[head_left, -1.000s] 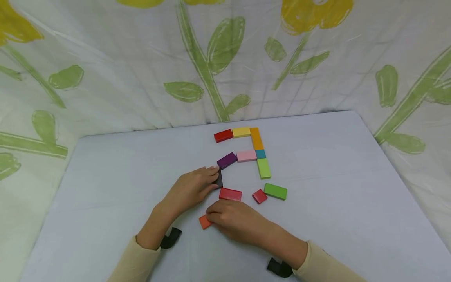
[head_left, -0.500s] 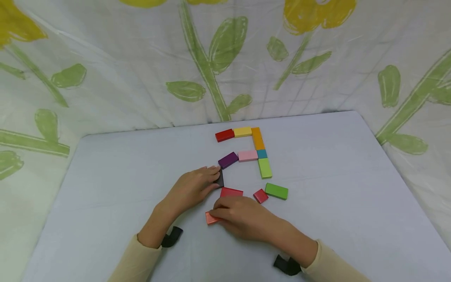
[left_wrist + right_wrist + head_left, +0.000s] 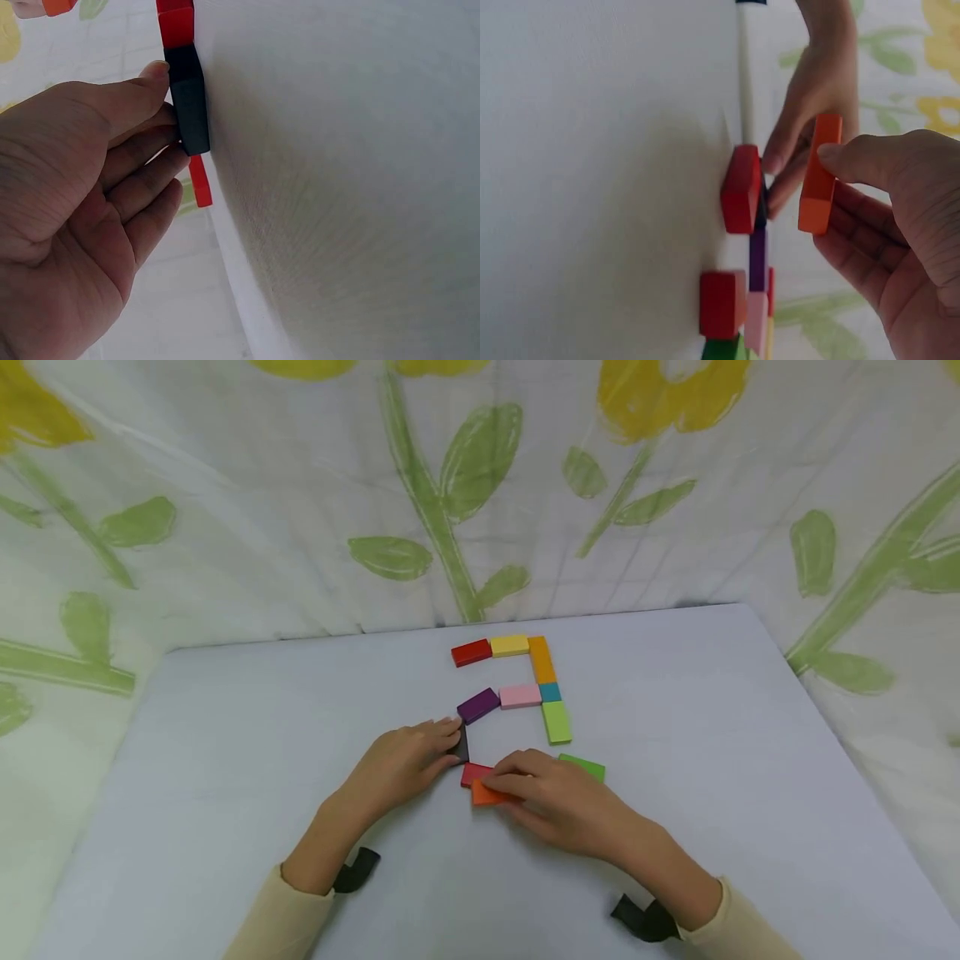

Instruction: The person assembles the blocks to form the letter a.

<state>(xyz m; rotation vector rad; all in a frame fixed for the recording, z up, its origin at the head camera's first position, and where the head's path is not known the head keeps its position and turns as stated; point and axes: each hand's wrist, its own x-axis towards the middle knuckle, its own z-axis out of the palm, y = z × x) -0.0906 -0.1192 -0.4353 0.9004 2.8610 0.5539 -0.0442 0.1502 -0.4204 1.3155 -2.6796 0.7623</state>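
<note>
My right hand (image 3: 555, 797) pinches an orange block (image 3: 821, 176) between thumb and fingers. In the right wrist view the block is held up off the table. In the head view it overlaps a longer red block (image 3: 474, 774). My left hand (image 3: 401, 768) holds a black block (image 3: 187, 101) at its side, thumb near one end and fingertips near the other. The black block lies between the longer red block and a purple block (image 3: 478, 705). A small red block (image 3: 721, 304) shows in the right wrist view; my right hand hides it in the head view.
A pink block (image 3: 520, 696), teal block (image 3: 550, 692), light green block (image 3: 557, 722), orange-yellow block (image 3: 542, 660), yellow block (image 3: 510, 646) and dark red block (image 3: 472, 652) form a line on the white table (image 3: 262, 735). A green block (image 3: 583, 767) lies partly behind my right hand.
My right hand has moved right and away from me with the orange block, which has come up beside the longer red block. My left hand stays at the black block.
</note>
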